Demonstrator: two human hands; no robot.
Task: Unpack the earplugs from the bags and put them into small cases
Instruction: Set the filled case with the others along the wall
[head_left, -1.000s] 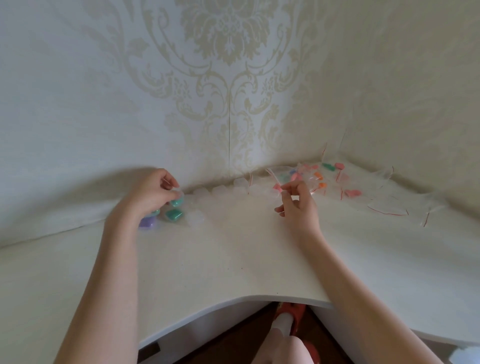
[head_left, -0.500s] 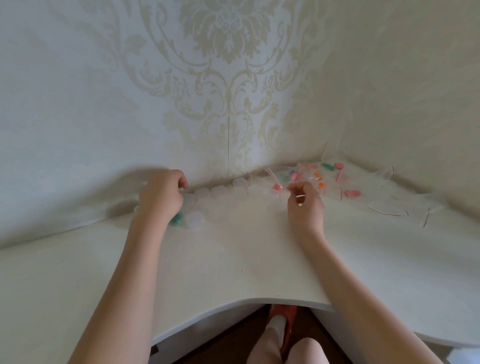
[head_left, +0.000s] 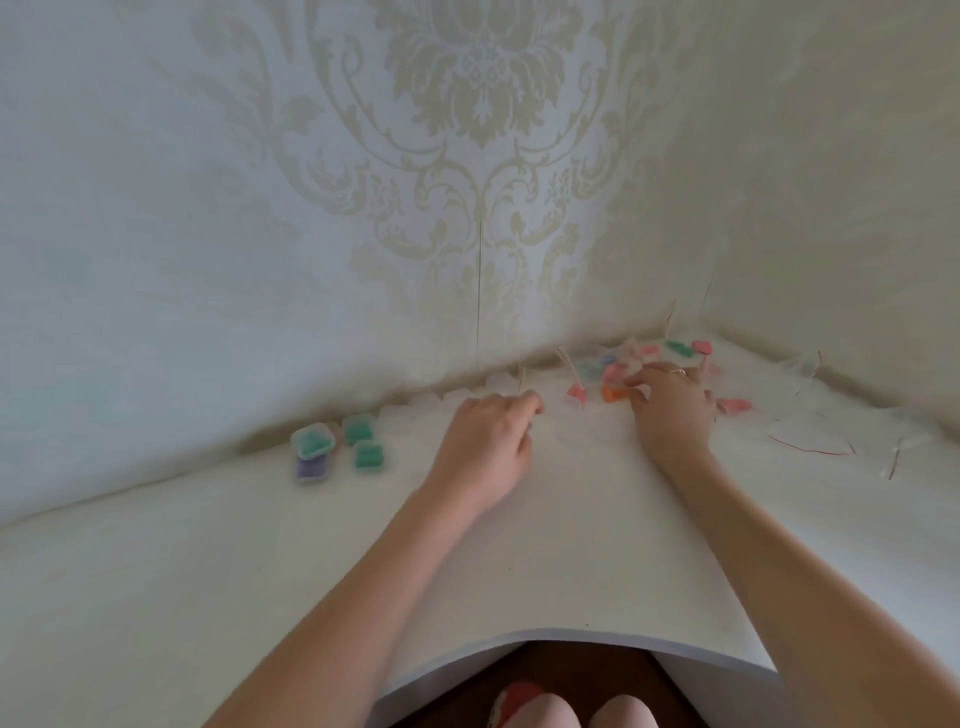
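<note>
Now my left hand has left the filled cases, loosely curled, seemingly empty; my right hand has reached into the bagged earplugs. Its grip is blurred; next bag begins.

On the desk, four filled cases sit together at the left near the wall. A row of empty cases runs rightward along the wall. The bags lie piled in the corner, with emptied bags to their right.

The left hand rests between the filled cases and the pile; the right hand lies on the pile's front edge.
</note>
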